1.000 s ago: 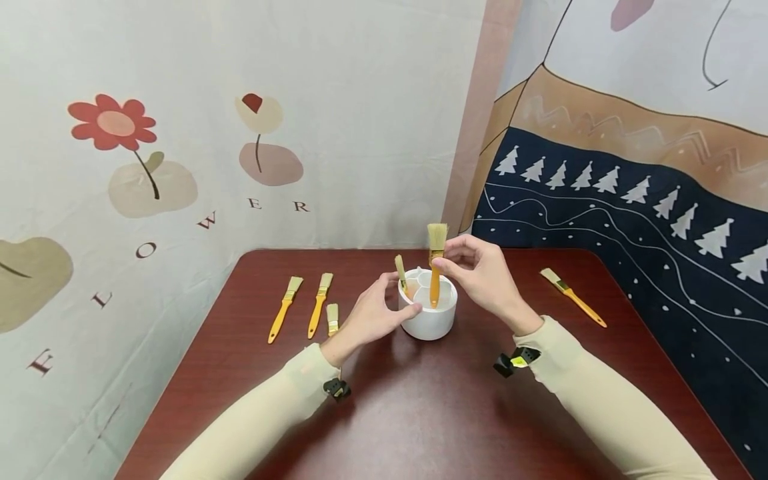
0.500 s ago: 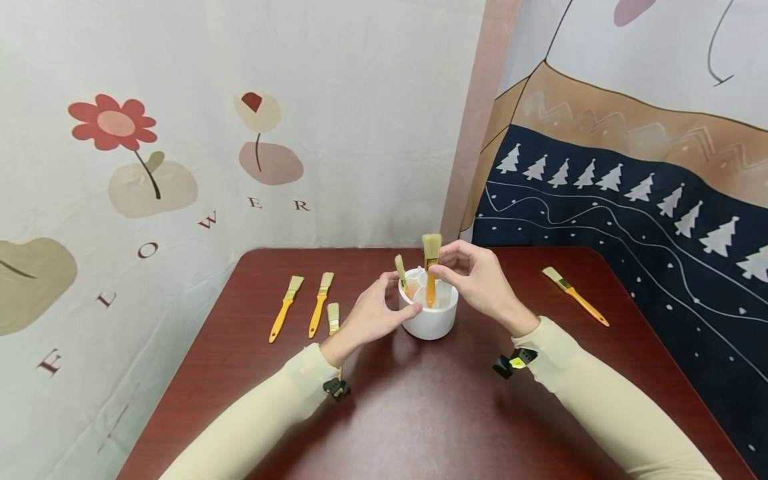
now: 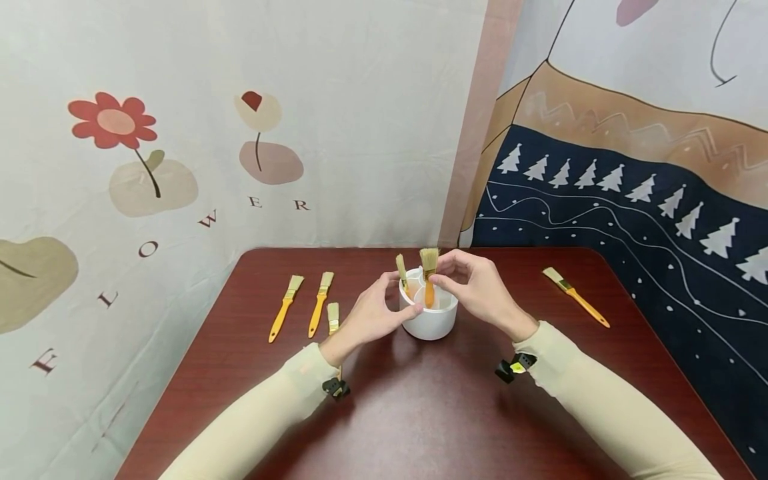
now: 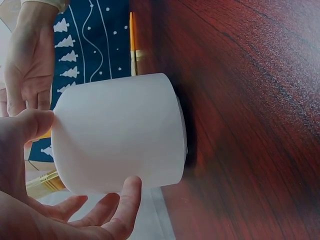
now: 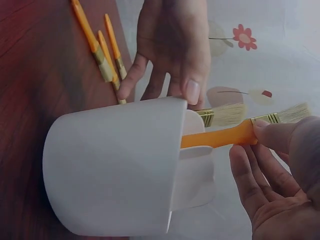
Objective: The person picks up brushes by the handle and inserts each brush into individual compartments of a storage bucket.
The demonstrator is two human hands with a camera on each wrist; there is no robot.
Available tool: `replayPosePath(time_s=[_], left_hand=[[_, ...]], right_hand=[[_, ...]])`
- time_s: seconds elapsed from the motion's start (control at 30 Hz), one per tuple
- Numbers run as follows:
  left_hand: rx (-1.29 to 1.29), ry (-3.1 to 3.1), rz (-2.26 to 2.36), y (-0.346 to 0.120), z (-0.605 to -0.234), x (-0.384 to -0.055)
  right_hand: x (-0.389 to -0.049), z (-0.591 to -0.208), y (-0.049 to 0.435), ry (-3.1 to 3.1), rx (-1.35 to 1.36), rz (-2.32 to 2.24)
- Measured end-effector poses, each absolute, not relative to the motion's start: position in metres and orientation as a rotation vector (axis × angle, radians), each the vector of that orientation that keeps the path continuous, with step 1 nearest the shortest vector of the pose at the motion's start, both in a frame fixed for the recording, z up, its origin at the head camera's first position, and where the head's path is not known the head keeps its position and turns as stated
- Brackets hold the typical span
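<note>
Backdrop situation: a pale flower-print cloth on one side, a navy tree-print cloth on the other, and a dark reddish tabletop in front. From my end of the feed, the left hand grips the white pot, thumb at the rim and fingers around the side. The right hand pinches the upright brush just under its metal band, bristles up, handle down inside the pot. Another brush leans in there too. Three more lie to the left, one partly hidden by the left arm, and another brush lies well off to the right.

My read is that the step in hand is seating the held brush. I'd keep the pot braced, send the handle straight down past the divider, and let go only once the end feels planted. Let go early and it could flop against its neighbor. I can't tell if the handle has reached the bottom, or which compartment it's in.

Readable stuff: just F, L, O, W, E, R strung across the pale cloth. I can't make out any brand on the pot or brushes.
</note>
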State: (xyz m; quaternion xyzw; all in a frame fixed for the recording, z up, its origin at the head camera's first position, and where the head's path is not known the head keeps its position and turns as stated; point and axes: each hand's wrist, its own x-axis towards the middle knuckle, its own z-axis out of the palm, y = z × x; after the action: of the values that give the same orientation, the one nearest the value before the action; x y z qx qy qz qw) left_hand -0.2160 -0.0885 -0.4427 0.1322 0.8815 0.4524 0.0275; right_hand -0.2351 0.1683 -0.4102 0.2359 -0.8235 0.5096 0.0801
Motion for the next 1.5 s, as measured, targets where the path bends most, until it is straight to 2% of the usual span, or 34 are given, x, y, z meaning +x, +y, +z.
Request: replayPosePath(time_s=[0.67, 1.5], left_hand=[[0.432, 2.713, 1.409, -0.089, -0.443, -0.217], [0.429, 2.723, 1.387, -0.088, -0.444, -0.218]], right_hand=[[-0.231, -0.432, 0.166, -2.405, 0.848, 1.198], [-0.231, -0.443, 0.162, -2.323, 1.025, 1.057]])
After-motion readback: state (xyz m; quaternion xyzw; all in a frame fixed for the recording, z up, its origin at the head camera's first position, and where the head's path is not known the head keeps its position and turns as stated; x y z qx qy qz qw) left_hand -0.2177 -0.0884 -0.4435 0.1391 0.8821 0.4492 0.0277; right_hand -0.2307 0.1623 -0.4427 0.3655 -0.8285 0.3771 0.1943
